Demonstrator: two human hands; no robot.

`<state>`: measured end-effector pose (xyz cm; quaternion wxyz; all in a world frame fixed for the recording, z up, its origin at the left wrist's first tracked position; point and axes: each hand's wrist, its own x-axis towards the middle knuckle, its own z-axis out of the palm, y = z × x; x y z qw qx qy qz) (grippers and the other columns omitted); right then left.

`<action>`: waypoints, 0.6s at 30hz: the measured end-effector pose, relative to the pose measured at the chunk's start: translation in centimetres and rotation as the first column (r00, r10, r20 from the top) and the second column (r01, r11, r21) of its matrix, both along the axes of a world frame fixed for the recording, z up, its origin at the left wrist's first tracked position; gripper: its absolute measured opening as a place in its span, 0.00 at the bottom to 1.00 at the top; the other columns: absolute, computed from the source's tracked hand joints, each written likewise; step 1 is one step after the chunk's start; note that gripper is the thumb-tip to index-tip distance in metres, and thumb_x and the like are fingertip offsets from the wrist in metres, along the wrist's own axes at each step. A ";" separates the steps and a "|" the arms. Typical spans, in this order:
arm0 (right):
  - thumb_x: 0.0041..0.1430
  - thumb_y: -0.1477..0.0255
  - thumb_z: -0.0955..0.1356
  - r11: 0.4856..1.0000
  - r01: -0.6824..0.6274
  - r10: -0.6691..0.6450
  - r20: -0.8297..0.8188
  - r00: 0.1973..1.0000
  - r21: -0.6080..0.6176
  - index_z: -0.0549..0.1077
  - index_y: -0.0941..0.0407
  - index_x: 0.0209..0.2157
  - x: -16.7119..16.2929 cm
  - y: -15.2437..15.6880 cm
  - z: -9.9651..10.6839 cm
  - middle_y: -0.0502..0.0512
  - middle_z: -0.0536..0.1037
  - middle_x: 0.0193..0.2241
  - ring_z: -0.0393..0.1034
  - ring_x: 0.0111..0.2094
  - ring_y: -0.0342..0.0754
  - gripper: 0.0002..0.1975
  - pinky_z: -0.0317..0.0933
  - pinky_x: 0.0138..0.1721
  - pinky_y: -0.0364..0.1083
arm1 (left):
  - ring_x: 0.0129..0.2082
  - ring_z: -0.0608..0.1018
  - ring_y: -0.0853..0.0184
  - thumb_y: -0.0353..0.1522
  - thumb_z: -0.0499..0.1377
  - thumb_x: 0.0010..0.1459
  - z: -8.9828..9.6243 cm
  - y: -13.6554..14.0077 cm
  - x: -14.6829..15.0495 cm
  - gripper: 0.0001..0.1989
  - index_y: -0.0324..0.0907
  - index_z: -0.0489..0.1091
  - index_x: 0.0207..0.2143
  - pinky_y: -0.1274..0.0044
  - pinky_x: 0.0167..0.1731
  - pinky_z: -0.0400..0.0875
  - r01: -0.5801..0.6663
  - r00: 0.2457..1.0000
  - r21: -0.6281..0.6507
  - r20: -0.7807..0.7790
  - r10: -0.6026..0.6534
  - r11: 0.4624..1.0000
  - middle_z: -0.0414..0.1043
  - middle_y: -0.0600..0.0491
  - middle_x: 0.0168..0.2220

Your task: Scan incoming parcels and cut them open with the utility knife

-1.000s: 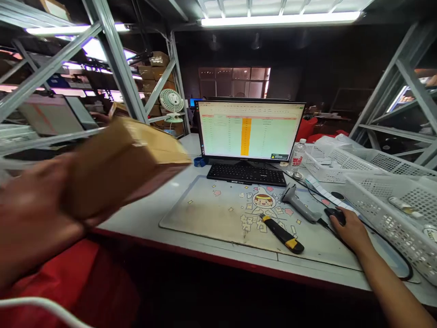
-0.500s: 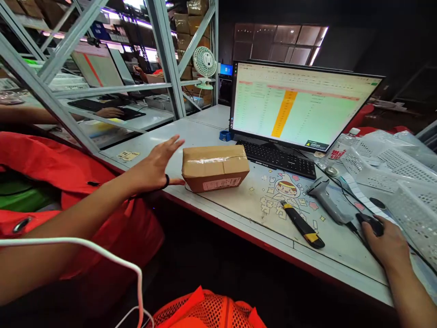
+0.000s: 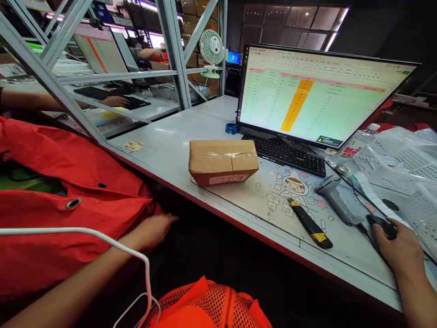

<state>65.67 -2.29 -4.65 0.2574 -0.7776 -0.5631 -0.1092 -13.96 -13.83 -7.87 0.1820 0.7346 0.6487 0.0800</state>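
My left hand (image 3: 154,231) is low, below the table's front edge and beside the red bag (image 3: 112,202). Motion smears its fingers, and I cannot make out whether anything is in them. On the table stands a taped cardboard box (image 3: 223,157) with a label on its near side, apart from both hands. My right hand (image 3: 402,243) is curved over a black computer mouse (image 3: 384,226) at the right. Close to that hand lie a grey barcode scanner (image 3: 336,200) and a black and yellow utility knife (image 3: 310,224).
A monitor (image 3: 324,98) showing a spreadsheet stands behind a black keyboard (image 3: 285,155). White plastic baskets (image 3: 399,166) and a bottle (image 3: 358,141) crowd the right. A metal frame (image 3: 175,54) rises at the left; a co-worker's hand (image 3: 116,101) rests beyond it.
My left hand has moved from beside the cardboard box down below the table edge. My right hand stays on the mouse. The view has shifted slightly.
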 end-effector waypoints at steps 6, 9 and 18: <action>0.63 0.43 0.60 0.998 -0.032 0.031 0.030 0.999 0.045 0.75 0.67 0.62 -0.5 -0.3 0.7 0.81 0.77 0.55 0.71 0.59 0.76 0.45 0.65 0.60 0.65 | 0.69 0.69 0.42 0.54 0.79 0.41 11.0 9.3 0.7 0.63 0.55 0.53 0.74 0.50 0.63 0.72 -0.181 0.821 0.540 0.543 -0.176 0.822 0.59 0.39 0.73; 0.64 0.44 0.60 0.991 -0.039 0.033 0.053 0.998 0.127 0.76 0.68 0.60 -1.7 -0.5 2.3 0.80 0.77 0.55 0.71 0.59 0.74 0.43 0.63 0.62 0.63 | 0.76 0.54 0.37 0.56 0.81 0.31 10.5 14.1 3.8 0.80 0.55 0.37 0.78 0.46 0.70 0.58 -0.164 0.722 0.543 0.635 -0.275 0.823 0.42 0.35 0.78; 0.65 0.51 0.65 0.961 -0.224 0.234 0.045 0.971 -0.165 0.70 0.63 0.64 -12.7 2.4 4.5 0.74 0.78 0.57 0.74 0.55 0.68 0.36 0.66 0.58 0.62 | 0.67 0.70 0.41 0.59 0.71 0.52 7.7 21.6 15.5 0.56 0.44 0.54 0.73 0.53 0.67 0.68 -0.203 0.276 0.371 0.910 -0.310 0.906 0.67 0.37 0.67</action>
